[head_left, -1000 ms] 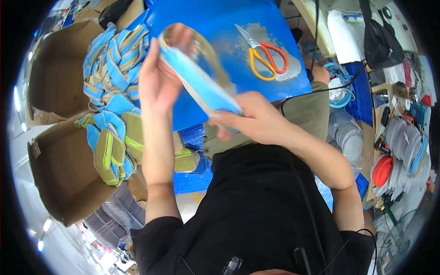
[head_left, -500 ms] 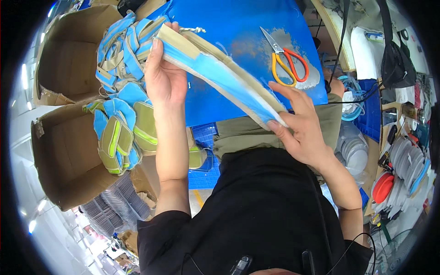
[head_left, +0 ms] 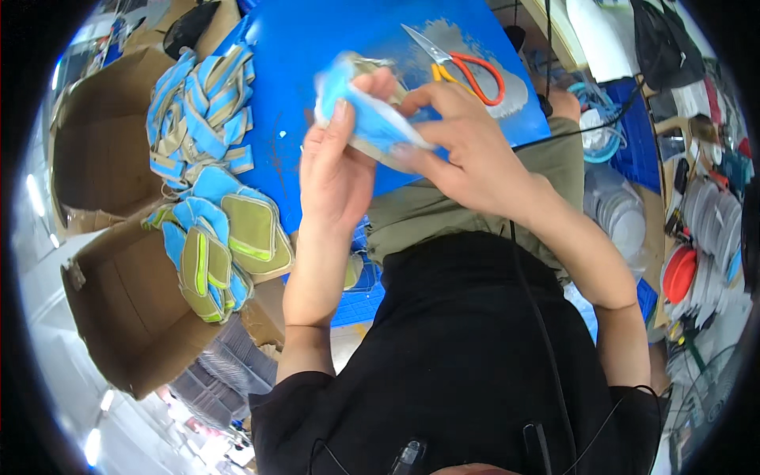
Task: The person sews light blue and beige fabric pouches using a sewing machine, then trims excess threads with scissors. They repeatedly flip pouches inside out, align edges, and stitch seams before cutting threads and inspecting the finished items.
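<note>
Between my hands is a blue and beige fabric strip (head_left: 370,119), bunched and folded above the blue work surface, partly blurred by motion. My left hand (head_left: 342,170) grips it from the left, with the thumb lying on its blue face. From the right, my right hand (head_left: 471,150) pinches its nearer, white-edged end between thumb and fingers. Just beyond the right hand lie scissors (head_left: 450,60) with one red and one yellow handle, blades pointing far left. The yellow handle is partly hidden by that hand.
At the left of the blue table (head_left: 277,47) lies a heap of blue and beige strips (head_left: 202,107). Nearer sit several blue and olive padded pieces (head_left: 207,261). Two cardboard boxes (head_left: 107,170) stand further left. A black cable (head_left: 578,133) runs across on the right.
The strip was stretched out between my hands and is now bunched up. My hands have come closer together, the right moving left. The whole view has shifted a little.
</note>
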